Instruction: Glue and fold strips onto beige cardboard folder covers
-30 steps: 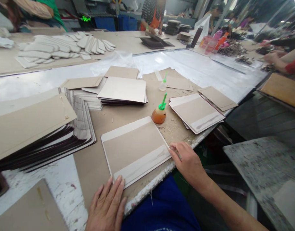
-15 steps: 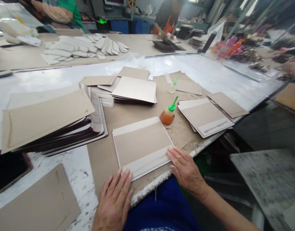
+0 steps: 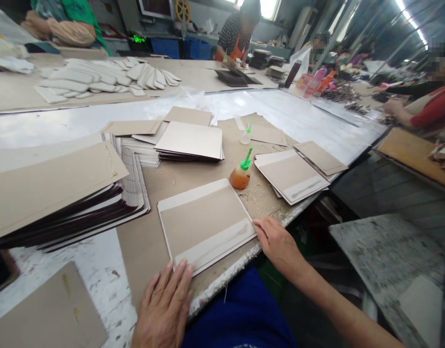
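A beige card panel with white bands [image 3: 204, 222] lies flat near the table's front edge. My left hand [image 3: 164, 307] rests flat by its near left corner, fingers stretched out and fingertips touching the edge. My right hand [image 3: 276, 244] lies at the panel's near right corner, fingers extended along its edge. Neither hand holds anything. An orange glue bottle with a green nozzle [image 3: 240, 174] stands just behind the panel.
A fanned stack of panels [image 3: 63, 193] lies at left, more stacks [image 3: 189, 140] behind, and finished panels [image 3: 291, 174] at right. A small clear bottle [image 3: 245, 135] stands further back. Other people work at the far end and right side. A brown board [image 3: 44, 319] lies at near left.
Both hands stay at the panel's near corners. The view has shifted slightly, and the right hand has slid a little along the right corner.
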A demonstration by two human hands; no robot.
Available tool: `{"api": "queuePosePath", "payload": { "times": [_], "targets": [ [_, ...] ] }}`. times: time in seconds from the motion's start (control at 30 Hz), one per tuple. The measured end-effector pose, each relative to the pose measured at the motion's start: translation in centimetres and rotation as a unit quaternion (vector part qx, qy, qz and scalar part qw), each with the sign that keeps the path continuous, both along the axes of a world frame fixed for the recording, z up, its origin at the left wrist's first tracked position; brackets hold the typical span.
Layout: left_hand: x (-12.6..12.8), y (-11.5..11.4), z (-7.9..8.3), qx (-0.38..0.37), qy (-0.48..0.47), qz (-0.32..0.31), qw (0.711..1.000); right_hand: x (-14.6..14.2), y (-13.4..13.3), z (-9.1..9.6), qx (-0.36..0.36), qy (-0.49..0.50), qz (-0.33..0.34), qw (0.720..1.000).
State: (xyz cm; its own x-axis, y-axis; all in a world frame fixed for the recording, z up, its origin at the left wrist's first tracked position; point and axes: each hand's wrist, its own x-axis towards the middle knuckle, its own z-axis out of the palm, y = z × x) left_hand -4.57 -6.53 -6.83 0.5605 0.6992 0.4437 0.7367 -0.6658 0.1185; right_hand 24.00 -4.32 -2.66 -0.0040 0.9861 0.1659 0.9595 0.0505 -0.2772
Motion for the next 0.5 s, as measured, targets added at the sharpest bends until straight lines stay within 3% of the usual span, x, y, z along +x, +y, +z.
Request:
{"api": "queuePosePath", "payload": {
  "times": [0.17,0.27,0.37,0.5],
  "targets": [
    [-0.4,0.1,-0.8,0.007,0.003,-0.014,1.0,-1.2,0.1,0.5,-0.023,-0.056,-0.03,0.998],
    [-1.2,0.4,-2.0,0.006,0.028,-0.031,0.999,-1.5,0.4,1.0,-0.049,0.058,-0.067,0.995],
    [-1.7,0.6,-2.9,0.001,0.044,-0.041,0.998,-1.2,0.8,1.7,-0.073,0.204,-0.101,0.971],
    [-1.6,0.3,-2.9,-0.017,0.03,-0.014,0.999,-0.5,1.4,2.4,-0.094,0.289,-0.128,0.944]
  ]
}}
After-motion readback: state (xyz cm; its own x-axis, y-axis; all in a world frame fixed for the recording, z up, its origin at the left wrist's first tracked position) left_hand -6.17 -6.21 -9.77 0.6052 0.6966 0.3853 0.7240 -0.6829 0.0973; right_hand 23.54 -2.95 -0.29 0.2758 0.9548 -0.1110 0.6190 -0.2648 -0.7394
